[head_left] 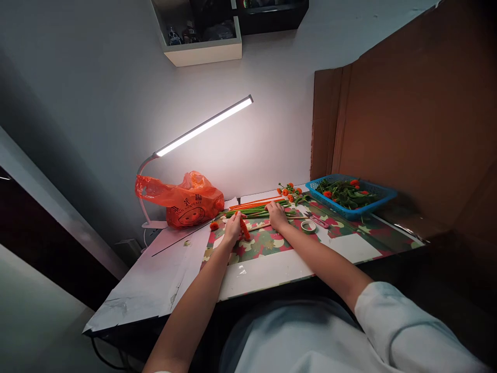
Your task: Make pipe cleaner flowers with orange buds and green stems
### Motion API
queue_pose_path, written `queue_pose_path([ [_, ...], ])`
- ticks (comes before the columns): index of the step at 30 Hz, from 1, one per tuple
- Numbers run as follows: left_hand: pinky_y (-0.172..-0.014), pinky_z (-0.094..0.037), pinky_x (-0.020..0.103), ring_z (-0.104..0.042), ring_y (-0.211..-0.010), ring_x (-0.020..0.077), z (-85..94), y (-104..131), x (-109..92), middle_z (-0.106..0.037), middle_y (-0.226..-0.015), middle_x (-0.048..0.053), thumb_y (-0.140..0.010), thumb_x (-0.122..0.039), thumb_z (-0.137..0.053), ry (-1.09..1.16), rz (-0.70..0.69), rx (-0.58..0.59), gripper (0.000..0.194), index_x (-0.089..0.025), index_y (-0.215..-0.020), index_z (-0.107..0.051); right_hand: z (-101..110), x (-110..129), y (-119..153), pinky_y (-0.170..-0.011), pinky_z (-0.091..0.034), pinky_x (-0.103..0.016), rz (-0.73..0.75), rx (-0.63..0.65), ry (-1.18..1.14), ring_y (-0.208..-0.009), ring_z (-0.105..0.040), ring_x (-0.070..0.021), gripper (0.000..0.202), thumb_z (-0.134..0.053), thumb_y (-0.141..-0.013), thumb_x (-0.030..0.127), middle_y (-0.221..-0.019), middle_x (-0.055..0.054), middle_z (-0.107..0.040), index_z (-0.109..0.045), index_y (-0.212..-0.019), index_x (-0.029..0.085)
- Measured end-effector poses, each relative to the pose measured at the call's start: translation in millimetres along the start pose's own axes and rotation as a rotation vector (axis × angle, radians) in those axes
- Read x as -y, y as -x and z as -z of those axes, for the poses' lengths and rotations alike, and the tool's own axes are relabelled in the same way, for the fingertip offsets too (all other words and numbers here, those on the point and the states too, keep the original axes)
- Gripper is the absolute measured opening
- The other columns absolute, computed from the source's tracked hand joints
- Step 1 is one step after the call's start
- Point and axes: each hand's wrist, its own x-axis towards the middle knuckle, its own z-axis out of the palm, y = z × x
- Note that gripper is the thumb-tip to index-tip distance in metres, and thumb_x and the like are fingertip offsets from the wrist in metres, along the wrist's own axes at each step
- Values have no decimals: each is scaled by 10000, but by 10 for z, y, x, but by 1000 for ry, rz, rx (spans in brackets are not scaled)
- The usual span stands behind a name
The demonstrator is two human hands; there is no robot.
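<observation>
My left hand (pixel 233 228) is closed around a fuzzy orange strip (pixel 245 229), which looks like a pipe cleaner and hangs down beside the fingers. To the right, my right hand (pixel 277 215) has its fingers bent over a bundle of long green stems (pixel 252 212); what lies under the fingertips is hidden. A thin pale stick (pixel 259 226) runs between the hands on the patterned mat (pixel 267 243). An orange pompom-like flower head (pixel 214 226) rests left of my left hand. Behind the stems lie orange fuzzy strips (pixel 258 203).
Right of my right hand are a tape roll (pixel 308 226) and pink-handled scissors (pixel 320 221). Orange flowers (pixel 287 191) lie behind. A blue basket (pixel 351 211) of leafy flowers stands right, by a cardboard wall (pixel 404 103). An orange bag (pixel 190 199) and a lit lamp (pixel 205 126) stand left.
</observation>
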Motion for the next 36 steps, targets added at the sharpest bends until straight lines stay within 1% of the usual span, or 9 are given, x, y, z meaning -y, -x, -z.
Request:
queue_pose_path([
  [8, -336, -235, 206, -318, -298, 82, -38, 60, -67, -355, -420, -66, -813, -542, -503, -102, -5, -22, 387, -171, -765, -603, 6, -6, 5, -823, -315, -344, -30, 70, -2, -955, -499, -231, 323, -395, -805, 5, -1063, -102, -589, -577, -989, 198],
  [12, -333, -235, 199, -323, -295, 79, -43, 80, -88, -349, -418, -71, -807, -549, -513, -80, 40, -22, 392, -167, -785, -600, -12, -19, -4, -810, -316, -343, -50, 31, -45, -956, -509, -235, 287, -358, -859, 54, -1040, -92, -621, -567, -989, 203],
  [17, -335, -247, 178, -370, -312, 77, -47, 67, -152, -398, -422, -56, -831, -522, -504, 121, 174, -69, 385, -148, -797, -587, -36, -58, -24, -777, -329, -313, -123, -154, -108, -956, -525, -231, 260, -321, -919, 145, -1031, -106, -630, -546, -1043, 184],
  [22, -354, -339, 128, -423, -356, 53, 46, 28, -270, -436, -457, -36, -941, -356, -367, 633, 326, -218, 351, -136, -718, -525, -32, -80, -37, -769, -350, -308, -111, -357, -269, -902, -552, -225, 185, -375, -900, 198, -934, -96, -640, -552, -947, 171],
  [25, -373, -393, 110, -450, -384, 48, 120, -1, -313, -427, -466, -36, -939, -345, -392, 839, 362, -315, 359, -152, -643, -456, 64, -99, -63, -737, -381, -303, -102, -514, -493, -814, -548, -207, 152, -406, -885, 260, -869, -82, -622, -530, -901, 174],
  [28, -400, -429, 99, -464, -394, 38, 137, -15, -328, -445, -488, -38, -909, -255, -475, 897, 373, -318, 284, -145, -647, -469, 231, -171, -106, -695, -406, -297, -176, -679, -706, -715, -518, -178, 239, -376, -905, 357, -773, -53, -573, -504, -796, 187],
  [30, -426, -456, 100, -476, -400, 34, 115, -11, -331, -461, -499, -39, -890, -194, -503, 899, 368, -309, 237, -137, -660, -483, 334, -237, -133, -737, -418, -307, -198, -779, -772, -745, -518, -176, 348, -331, -922, 393, -754, -53, -551, -486, -680, 196],
  [32, -446, -479, 111, -490, -407, 38, 84, -3, -330, -472, -503, -39, -885, -178, -514, 882, 357, -316, 222, -134, -669, -493, 400, -280, -151, -711, -431, -293, -251, -752, -891, -723, -518, -167, 370, -369, -912, 423, -701, -37, -535, -504, -654, 196],
  [36, -466, -501, 130, -528, -436, 50, 54, 3, -317, -508, -523, -29, -886, -168, -523, 839, 338, -321, 202, -127, -688, -513, 425, -221, -144, -505, -400, -223, -457, -403, -1343, -485, -437, -99, 291, -510, -862, 376, -518, 32, -458, -524, -643, 185],
])
